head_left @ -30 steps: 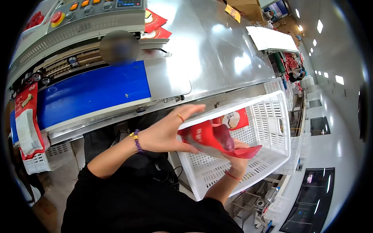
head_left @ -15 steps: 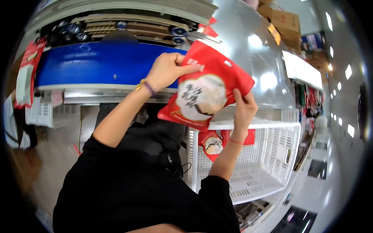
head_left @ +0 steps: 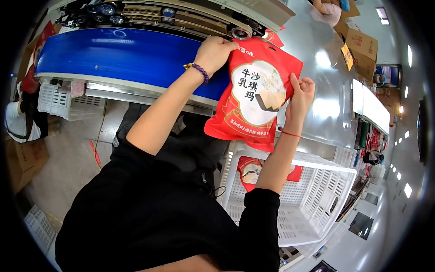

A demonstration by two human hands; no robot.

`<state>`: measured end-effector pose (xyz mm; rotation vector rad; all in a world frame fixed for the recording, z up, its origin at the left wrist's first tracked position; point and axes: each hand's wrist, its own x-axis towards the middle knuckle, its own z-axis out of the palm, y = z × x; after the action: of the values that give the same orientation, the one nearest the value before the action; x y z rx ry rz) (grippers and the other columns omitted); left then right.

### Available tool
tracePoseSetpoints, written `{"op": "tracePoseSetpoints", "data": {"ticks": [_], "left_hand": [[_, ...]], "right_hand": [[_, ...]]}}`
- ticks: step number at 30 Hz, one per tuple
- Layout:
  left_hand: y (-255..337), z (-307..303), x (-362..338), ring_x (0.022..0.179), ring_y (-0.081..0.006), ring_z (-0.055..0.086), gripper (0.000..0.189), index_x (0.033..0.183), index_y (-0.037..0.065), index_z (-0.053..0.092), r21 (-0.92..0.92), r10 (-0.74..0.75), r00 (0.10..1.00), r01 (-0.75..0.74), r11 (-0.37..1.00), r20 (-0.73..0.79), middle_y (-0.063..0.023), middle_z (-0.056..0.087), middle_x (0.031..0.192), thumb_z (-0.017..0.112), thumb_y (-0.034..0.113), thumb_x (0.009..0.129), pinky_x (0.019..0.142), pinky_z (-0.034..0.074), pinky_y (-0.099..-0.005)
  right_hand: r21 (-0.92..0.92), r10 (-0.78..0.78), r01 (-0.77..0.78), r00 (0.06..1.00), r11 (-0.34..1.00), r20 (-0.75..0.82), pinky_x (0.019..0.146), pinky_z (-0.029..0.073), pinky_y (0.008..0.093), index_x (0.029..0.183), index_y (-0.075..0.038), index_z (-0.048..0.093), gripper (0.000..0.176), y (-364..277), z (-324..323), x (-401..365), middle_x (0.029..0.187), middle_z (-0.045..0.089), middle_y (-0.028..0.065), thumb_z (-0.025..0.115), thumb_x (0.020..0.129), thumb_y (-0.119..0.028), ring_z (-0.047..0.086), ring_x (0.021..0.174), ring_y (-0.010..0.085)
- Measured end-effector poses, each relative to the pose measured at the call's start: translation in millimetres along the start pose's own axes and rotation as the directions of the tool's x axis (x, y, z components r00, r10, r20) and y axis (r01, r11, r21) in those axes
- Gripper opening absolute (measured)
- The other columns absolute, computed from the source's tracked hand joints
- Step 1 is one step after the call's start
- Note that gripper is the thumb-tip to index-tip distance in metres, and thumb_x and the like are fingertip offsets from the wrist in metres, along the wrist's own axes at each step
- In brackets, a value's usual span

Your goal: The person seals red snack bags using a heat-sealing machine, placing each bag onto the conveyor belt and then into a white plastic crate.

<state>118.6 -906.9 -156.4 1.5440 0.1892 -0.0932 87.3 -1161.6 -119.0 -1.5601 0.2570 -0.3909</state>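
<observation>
A red bag (head_left: 260, 90) with a white panel and black characters hangs upright between my hands, its printed front facing me. My left hand (head_left: 215, 55) pinches its upper left corner. At its right edge, my right hand (head_left: 300, 97) grips the side, thumb toward the front. Beneath the bag and my right forearm stands a white plastic basket (head_left: 333, 199) with more red bags (head_left: 248, 171) inside. Behind my left hand runs a blue conveyor belt (head_left: 122, 59), and part of another red bag (head_left: 273, 38) shows behind the held bag's top.
A metal table (head_left: 317, 81) extends at the right, with cardboard boxes (head_left: 362, 47) beyond it. Machine rollers line the belt's far side. At the far left are a person (head_left: 20, 119), a white crate (head_left: 53, 100) and a carton (head_left: 28, 158). Another person's arm (head_left: 321, 6) shows at the top right.
Both hands have raised the bag and turned it more upright, its front now sharp. My right hand has moved up along its edge. The camera view has shifted.
</observation>
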Motion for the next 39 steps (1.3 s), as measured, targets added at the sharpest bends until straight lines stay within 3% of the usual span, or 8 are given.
{"op": "tracePoseSetpoints", "data": {"ticks": [10, 12, 17, 21, 24, 28, 31, 39], "left_hand": [[-8, -73, -12, 0.07, -0.0221, 0.065, 0.046, 0.09, -0.003, 0.069, 0.287, 0.086, 0.995, -0.068, 0.955, -0.051, -0.0172, 0.069, 0.076, 0.059, 0.042, 0.088, 0.066, 0.047, -0.033], [-1, -121, -17, 0.072, -0.0233, 0.065, 0.044, 0.095, 0.004, 0.071, 0.698, 0.272, 0.962, -0.209, 0.685, 0.021, -0.0142, 0.07, 0.08, 0.053, 0.044, 0.091, 0.067, 0.047, -0.0334], [50, -132, -94, 0.06, -0.0012, 0.042, 0.024, 0.097, 0.003, 0.072, 0.377, 0.572, 0.767, -0.458, 0.805, -0.291, 0.0005, 0.064, 0.079, 0.057, 0.021, 0.095, 0.053, 0.03, -0.018], [66, -75, -129, 0.054, -0.0015, 0.031, 0.024, 0.098, -0.009, 0.068, 0.106, 0.58, 0.787, -0.571, 0.814, -0.211, 0.0018, 0.052, 0.068, 0.056, 0.012, 0.096, 0.05, 0.019, -0.0196], [58, -47, -133, 0.056, -0.0001, 0.035, 0.02, 0.096, -0.007, 0.068, 0.034, 0.667, 0.726, -0.68, 0.732, 0.164, -0.0107, 0.067, 0.092, 0.053, 0.007, 0.096, 0.047, 0.023, -0.0166], [60, -9, -151, 0.061, -0.003, 0.039, 0.018, 0.084, -0.002, 0.065, 0.135, 0.578, 0.765, -0.628, 0.766, 0.283, -0.004, 0.06, 0.08, 0.053, 0.005, 0.094, 0.052, 0.027, -0.0179], [57, -9, -156, 0.059, -0.0029, 0.039, 0.018, 0.085, -0.003, 0.066, 0.23, 0.53, 0.774, -0.618, 0.752, 0.346, -0.0038, 0.06, 0.079, 0.053, 0.006, 0.094, 0.053, 0.027, -0.0179], [54, -5, -162, 0.059, -0.002, 0.038, 0.019, 0.085, -0.002, 0.068, 0.177, 0.384, 0.854, -0.464, 0.868, 0.352, 0.0013, 0.052, 0.074, 0.053, 0.004, 0.093, 0.052, 0.027, -0.0188]], "right_hand": [[0.052, 0.057, -0.063, 0.993, 0.997, 0.102, 0.062, 0.05, 0.0254, 0.093, -0.008, 0.046, 0.029, 27, 48, -6, 0.085, 0.065, 0.0088, 0.071, 0.081, 0.001, 0.063, 0.076, 0.0149], [-0.078, 0.044, -0.032, 0.987, 0.996, 0.155, 0.054, 0.045, 0.0219, 0.098, -0.003, 0.048, 0.027, 9, 60, -30, 0.085, 0.067, 0.0089, 0.071, 0.083, -0.006, 0.06, 0.068, 0.0116], [0.093, 0.096, -0.159, 0.873, 0.983, 0.477, 0.068, 0.054, 0.0322, 0.108, 0.001, 0.057, 0.031, -10, -85, -115, 0.105, 0.066, 0.0171, 0.047, 0.1, -0.027, 0.065, 0.094, 0.0243], [0.443, 0.295, -0.296, 0.953, 0.847, 0.073, 0.064, 0.045, 0.0264, 0.084, -0.01, 0.048, 0.036, 76, -270, -227, 0.067, 0.043, 0.001, 0.043, 0.101, -0.041, 0.053, 0.072, 0.016], [0.49, 0.595, -0.341, 0.39, 0.802, -0.702, 0.072, 0.05, 0.0276, 0.09, -0.011, 0.058, 0.016, 200, -348, -313, 0.074, 0.058, 0.0003, 0.057, 0.096, -0.025, 0.057, 0.072, 0.0154], [0.71, 0.829, -0.451, 0.139, 0.541, -0.542, 0.085, 0.05, 0.0433, 0.104, -0.014, 0.056, 0.03, 313, -376, -366, 0.085, 0.061, 0.0061, 0.073, 0.084, -0.027, 0.06, 0.085, 0.0212], [0.919, 0.918, 0.069, -0.122, 0.387, -0.378, 0.085, 0.047, 0.0399, 0.105, -0.012, 0.056, 0.044, 314, -345, -338, 0.083, 0.061, 0.0038, 0.082, 0.075, -0.03, 0.058, 0.087, 0.0221], [0.548, 0.612, -0.273, 0.33, 0.79, -0.718, 0.078, 0.047, 0.0324, 0.113, -0.011, 0.061, 0.039, 329, -363, -352, 0.108, 0.065, 0.0036, 0.076, 0.082, -0.028, 0.06, 0.096, 0.0164]]}}
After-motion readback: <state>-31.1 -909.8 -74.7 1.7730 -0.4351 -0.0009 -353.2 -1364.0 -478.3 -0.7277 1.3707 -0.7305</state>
